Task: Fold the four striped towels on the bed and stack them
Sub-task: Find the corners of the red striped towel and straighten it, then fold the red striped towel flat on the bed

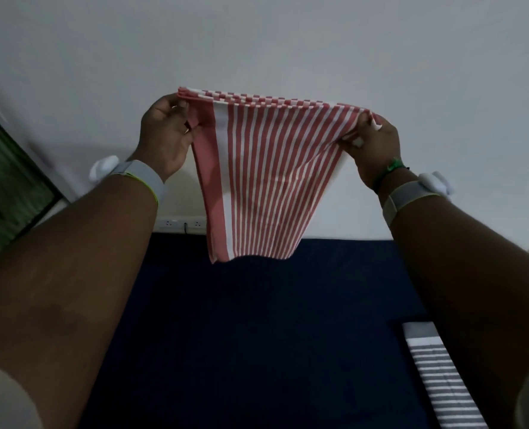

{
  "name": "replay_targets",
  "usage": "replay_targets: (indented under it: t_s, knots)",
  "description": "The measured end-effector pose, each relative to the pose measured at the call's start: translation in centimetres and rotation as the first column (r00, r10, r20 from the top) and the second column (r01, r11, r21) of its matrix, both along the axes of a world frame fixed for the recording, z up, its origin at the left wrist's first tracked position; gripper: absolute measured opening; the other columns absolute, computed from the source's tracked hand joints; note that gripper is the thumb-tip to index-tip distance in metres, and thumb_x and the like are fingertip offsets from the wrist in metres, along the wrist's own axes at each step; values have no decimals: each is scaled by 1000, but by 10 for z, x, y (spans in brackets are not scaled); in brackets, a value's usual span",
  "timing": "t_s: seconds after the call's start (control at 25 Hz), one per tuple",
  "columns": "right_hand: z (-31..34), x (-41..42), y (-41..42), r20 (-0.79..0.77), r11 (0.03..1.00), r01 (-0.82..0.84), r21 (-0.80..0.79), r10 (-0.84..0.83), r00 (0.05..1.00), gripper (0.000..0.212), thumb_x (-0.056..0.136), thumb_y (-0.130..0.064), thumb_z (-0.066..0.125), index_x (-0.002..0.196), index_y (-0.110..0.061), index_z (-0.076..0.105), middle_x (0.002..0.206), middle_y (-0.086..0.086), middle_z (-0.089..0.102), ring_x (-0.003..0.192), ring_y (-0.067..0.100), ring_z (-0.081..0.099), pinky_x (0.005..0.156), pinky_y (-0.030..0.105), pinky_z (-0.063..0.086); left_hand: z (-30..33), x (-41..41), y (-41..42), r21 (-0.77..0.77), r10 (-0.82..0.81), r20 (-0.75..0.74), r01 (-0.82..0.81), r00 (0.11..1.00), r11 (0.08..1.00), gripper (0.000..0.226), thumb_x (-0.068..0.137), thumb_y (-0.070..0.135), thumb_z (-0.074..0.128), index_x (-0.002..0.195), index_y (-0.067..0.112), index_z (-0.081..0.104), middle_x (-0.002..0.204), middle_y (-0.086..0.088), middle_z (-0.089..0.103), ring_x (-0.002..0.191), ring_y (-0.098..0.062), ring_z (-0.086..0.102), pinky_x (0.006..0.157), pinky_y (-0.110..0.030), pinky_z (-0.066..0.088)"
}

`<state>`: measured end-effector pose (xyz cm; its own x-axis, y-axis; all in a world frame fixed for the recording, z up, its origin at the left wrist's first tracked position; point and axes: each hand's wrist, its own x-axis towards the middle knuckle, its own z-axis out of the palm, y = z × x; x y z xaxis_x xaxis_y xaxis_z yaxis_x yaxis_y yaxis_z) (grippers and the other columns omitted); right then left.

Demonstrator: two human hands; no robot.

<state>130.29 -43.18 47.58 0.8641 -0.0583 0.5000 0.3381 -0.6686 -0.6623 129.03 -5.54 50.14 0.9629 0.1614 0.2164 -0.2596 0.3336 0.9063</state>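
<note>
Two hands (167, 134) (371, 144), red towel (263, 181), navy bed (257, 335)

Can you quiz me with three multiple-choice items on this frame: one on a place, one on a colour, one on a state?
1. Where does the grey striped towel lie?
A. On the dark blue bed, lower right
B. Hung on the wall
C. Over the left arm

2. What colour are the held towel's stripes?
A. Green and white
B. Red and white
C. Black and yellow

3. How is the red striped towel held?
A. Flat on the bed
B. In one hand only
C. In the air, by both hands

Key: 1 A, it rests on the bed beside the right arm. 2 B, red and white stripes show. 3 C, the left hand and right hand grip its top corners.
</note>
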Motion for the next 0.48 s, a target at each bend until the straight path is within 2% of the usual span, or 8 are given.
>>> replay_targets:
  t_s: [0.04,0.08,0.12,0.16,0.28,0.36,0.4,0.48]
  knots:
    - [-2,-10,1,-21,987,-37,154,41,999,37,94,-18,69,131,-11,65,127,5,68,112,12,62,98,12,49,-5,-7,2,5,-8,11,8,1000,1000,16,104,10,56,118,6,63,136,-30,60,128,-44,59,106,-60,49]
    - [-9,-24,0,-54,925,-85,369,113,992,30,96,-19,66,125,-11,68,123,6,70,112,16,66,97,26,56,-15,-18,3,20,-19,7,18,1000,1000,16,103,10,57,117,6,64,137,-30,59,129,-45,58,106,-59,49]
    - [-19,-41,-1,-80,851,-112,514,177,981,26,99,-23,62,120,-11,70,120,8,72,112,21,68,93,38,59,-28,-32,3,41,-30,-7,30,1000,999,17,102,10,59,117,4,64,137,-31,58,129,-45,57,106,-56,49]
    - [-35,-57,-4,-83,800,-129,586,218,973,26,102,-29,58,116,-11,71,118,12,72,111,26,68,91,45,60,-46,-47,4,60,-33,-30,35,999,998,21,100,10,61,119,0,63,138,-32,57,130,-45,56,108,-55,49]
    - [-102,-112,-25,-166,864,-103,492,209,964,37,103,-42,55,103,-8,70,106,18,71,101,30,68,85,59,58,-115,-108,4,79,-47,-185,62,982,995,51,91,19,69,129,-11,53,135,-33,58,130,-45,53,113,-53,44]
    - [-153,-153,-41,-248,924,-77,375,180,952,43,99,-49,55,96,-8,69,96,13,70,89,25,65,81,62,55,-168,-156,2,96,-49,-346,87,937,992,35,95,12,62,125,-5,57,131,-25,63,123,-37,58,107,-43,50]
    - [-181,-173,-47,-297,934,-71,349,182,937,42,98,-48,55,97,-8,70,96,11,71,88,26,66,81,60,55,-194,-180,-1,101,-56,-418,108,907,989,26,99,4,56,124,-2,59,132,-26,62,119,-34,61,102,-37,53]
    - [-234,-215,-56,-412,960,-61,273,175,894,43,94,-51,54,100,-12,72,99,7,73,93,23,69,85,53,56,-246,-226,-5,114,-55,-560,142,827,983,23,101,-5,49,119,0,62,133,-28,60,108,-28,65,93,-31,57]
